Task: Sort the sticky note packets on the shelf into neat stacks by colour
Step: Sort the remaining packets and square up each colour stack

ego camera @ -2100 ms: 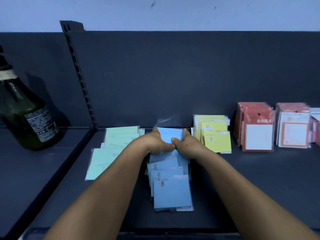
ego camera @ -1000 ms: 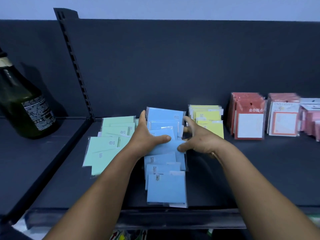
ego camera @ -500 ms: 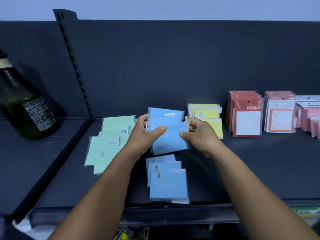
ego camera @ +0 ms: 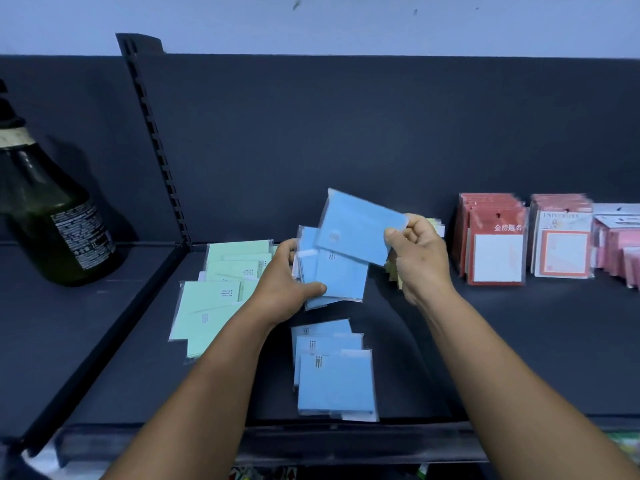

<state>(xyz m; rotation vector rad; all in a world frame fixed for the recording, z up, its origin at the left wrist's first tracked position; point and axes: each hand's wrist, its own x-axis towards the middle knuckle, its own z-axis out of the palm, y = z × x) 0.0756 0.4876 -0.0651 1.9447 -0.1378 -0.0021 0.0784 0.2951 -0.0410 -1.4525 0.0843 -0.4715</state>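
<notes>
Behind right hand (ego camera: pixel 417 258), yellow packets (ego camera: pixel 437 226) mostly hidden; edge shows.

Above the shelf (ego camera: pixel 519 341), the left hand (ego camera: pixel 284 289) grips several blue packets (ego camera: pixel 341 278). The right hand (ego camera: pixel 415 251) pinches one tilted blue packet (ego camera: pixel 356 226).

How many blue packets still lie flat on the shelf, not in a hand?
3 visible, overlapping in a row below the hands: back, middle, front. More may be hidden beneath them.

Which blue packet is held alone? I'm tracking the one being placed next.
The tilted blue packet pinched in the right hand; the other lifted blue packets sit bunched in the left hand.
</notes>
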